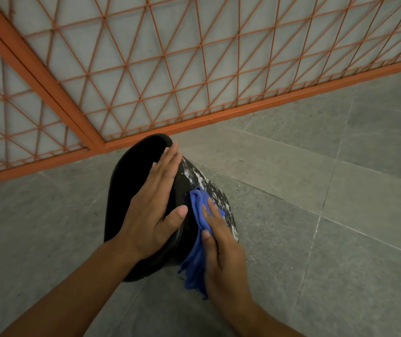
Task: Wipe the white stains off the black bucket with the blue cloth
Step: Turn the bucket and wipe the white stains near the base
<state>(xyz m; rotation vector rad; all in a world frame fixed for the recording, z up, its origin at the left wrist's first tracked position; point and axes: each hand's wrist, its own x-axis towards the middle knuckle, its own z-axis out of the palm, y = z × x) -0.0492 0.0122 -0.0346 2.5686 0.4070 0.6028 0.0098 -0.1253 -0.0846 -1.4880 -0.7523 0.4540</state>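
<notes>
Head view: a black bucket lay tilted on the grey floor.
Left hand: flat, fingers straight, steadying the bucket.
Right hand: pressed a blue cloth against white stains, fingers curled on it.

tilted black bucket, white-stained on its side, blue cloth bunched against it.
</notes>
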